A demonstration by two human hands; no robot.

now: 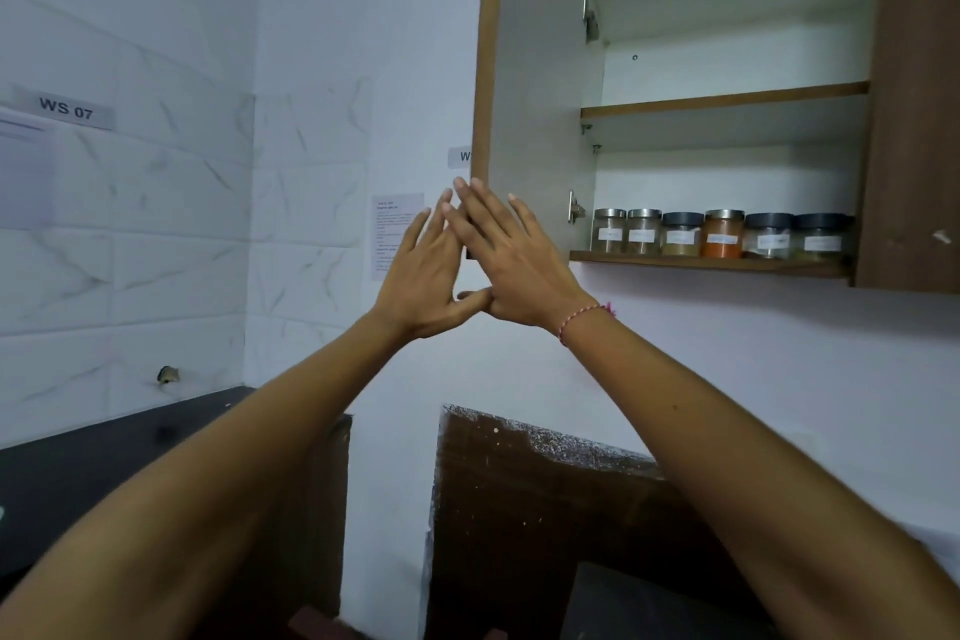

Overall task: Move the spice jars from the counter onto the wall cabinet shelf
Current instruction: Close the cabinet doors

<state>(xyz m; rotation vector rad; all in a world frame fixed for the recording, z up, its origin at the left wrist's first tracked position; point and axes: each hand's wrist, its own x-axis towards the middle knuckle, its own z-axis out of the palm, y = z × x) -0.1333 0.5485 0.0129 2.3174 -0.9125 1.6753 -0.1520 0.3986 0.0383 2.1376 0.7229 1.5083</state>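
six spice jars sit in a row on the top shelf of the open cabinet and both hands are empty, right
Not quite: the head view shows the six spice jars on the bottom shelf, not the top shelf. The cabinet is open, and the left hand and right hand are empty.

Six spice jars [722, 234] stand in one row on the lower shelf [711, 264]: three with silver lids, three with dark lids. The cabinet [914, 120] shows two shelves. Two hands are raised, the left hand [423, 276] and the right hand [511, 265]. One bracelet [584, 320].

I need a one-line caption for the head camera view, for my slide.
Both hands, left and right, raised open before the open cabinet door; six spice jars line the bottom shelf.
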